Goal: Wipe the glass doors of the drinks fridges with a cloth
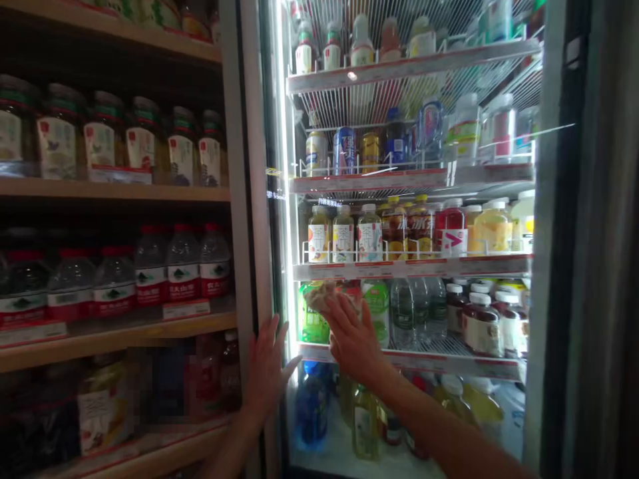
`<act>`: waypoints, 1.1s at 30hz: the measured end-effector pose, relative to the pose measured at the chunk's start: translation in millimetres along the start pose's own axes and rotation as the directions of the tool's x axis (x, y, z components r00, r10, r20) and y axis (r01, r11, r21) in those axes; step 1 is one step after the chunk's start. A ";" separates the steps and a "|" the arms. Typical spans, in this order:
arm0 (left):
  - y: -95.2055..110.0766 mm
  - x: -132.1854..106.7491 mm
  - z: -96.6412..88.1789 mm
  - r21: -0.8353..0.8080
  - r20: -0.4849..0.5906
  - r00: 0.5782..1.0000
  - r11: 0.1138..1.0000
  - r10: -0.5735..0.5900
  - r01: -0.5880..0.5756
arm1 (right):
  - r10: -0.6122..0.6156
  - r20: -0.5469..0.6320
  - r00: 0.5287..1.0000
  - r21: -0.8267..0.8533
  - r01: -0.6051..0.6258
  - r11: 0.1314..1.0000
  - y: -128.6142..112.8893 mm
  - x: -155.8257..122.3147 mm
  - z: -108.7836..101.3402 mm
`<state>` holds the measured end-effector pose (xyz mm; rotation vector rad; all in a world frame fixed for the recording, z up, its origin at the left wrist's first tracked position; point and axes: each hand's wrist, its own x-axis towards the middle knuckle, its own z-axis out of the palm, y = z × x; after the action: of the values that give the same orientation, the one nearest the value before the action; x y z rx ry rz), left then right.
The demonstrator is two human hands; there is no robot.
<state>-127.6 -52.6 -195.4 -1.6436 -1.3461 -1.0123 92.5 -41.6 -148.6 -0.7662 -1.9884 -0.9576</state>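
My right hand (352, 336) presses a crumpled light-coloured cloth (323, 297) flat against the glass door of a lit drinks fridge. The cloth covers part of the green bottles (313, 322) standing behind the glass. Lower and to the left, my left hand (268, 366) rests with fingers spread on the left edge of the door frame (257, 266), holding nothing. Both forearms come up from the bottom of the view.
Inside the fridge, wire shelves (414, 268) carry several bottles and cans. Wooden shelves (114, 189) on the left hold jars (57, 140) and red-capped water bottles (182, 263). Reflections streak across the glass. A dark upright frame (569, 266) stands on the right.
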 end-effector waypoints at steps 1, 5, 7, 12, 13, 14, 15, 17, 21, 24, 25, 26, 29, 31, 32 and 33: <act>-3.8 -0.2 -2.2 0.000 0.001 1.000 1.000 -0.011 0.011 | -0.006 0.007 1.000 0.004 0.006 1.000 -2.1 5.0 1.9; -17.7 -0.5 -7.8 -0.038 0.014 1.000 0.999 0.021 -0.020 | -0.223 0.045 0.974 0.060 0.220 0.974 -15.9 16.3 11.0; -24.1 0.7 -10.9 -0.062 0.003 1.000 0.998 0.011 -0.011 | -0.214 0.056 0.975 0.080 0.210 0.975 -22.3 30.1 11.8; -38.9 9.0 -25.6 -0.087 -0.087 0.995 0.995 -0.049 0.041 | -0.068 0.062 0.996 0.096 0.062 0.993 -33.4 59.1 12.7; -41.7 11.2 -28.6 -0.089 -0.102 0.994 0.995 -0.046 0.037 | -0.119 0.072 0.990 0.110 0.111 0.988 -34.5 59.0 14.2; -44.4 13.8 -31.2 -0.090 -0.110 0.993 0.995 -0.042 0.032 | -0.179 0.079 0.981 0.124 0.168 0.978 -34.9 58.5 15.8; -46.9 16.7 -33.3 -0.089 -0.116 0.993 0.996 -0.033 0.023 | -0.225 0.083 0.971 0.133 0.213 0.968 -34.6 58.9 17.0; -50.2 24.3 -36.0 -0.082 -0.128 0.991 0.997 -0.022 0.011 | -0.225 0.066 0.972 0.122 0.216 0.969 -32.1 65.3 17.4; -48.7 46.6 -39.4 -0.084 -0.165 0.986 0.996 -0.024 0.010 | -0.073 -0.016 0.997 0.065 0.074 0.995 -23.9 86.5 12.9; -43.9 63.5 -42.7 -0.103 -0.172 0.985 0.995 -0.024 0.006 | -0.158 -0.002 0.987 0.049 0.158 0.986 -17.7 88.7 8.6; -42.4 68.2 -43.8 -0.106 -0.170 0.985 0.994 -0.021 0.003 | -0.185 0.010 0.983 0.044 0.184 0.982 -15.3 88.9 6.6; -40.9 72.5 -44.8 -0.108 -0.169 0.985 0.994 -0.021 0.002 | -0.190 0.021 0.981 0.038 0.189 0.981 -12.9 90.2 4.1; -35.7 84.6 -46.3 -0.111 -0.176 0.984 0.994 -0.029 0.009 | -0.068 0.004 0.998 0.004 0.068 0.998 -5.7 99.0 -3.9; -30.7 92.2 -46.0 -0.119 -0.197 0.980 0.993 -0.028 0.005 | 0.016 -0.020 1.000 -0.018 -0.016 1.000 -1.8 100.2 -7.1; -27.7 95.7 -45.5 -0.127 -0.207 0.978 0.992 -0.025 -0.001 | 0.024 -0.025 0.999 -0.027 -0.025 0.999 0.2 97.2 -7.9; -24.6 98.6 -44.7 -0.136 -0.213 0.977 0.991 -0.021 -0.009 | 0.005 -0.022 1.000 -0.034 -0.006 0.999 2.7 91.9 -8.7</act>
<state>-144.2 -52.8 -85.6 -1.5773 -1.1609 -1.2707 51.0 -31.1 -66.8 -0.7762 -1.9545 -0.9947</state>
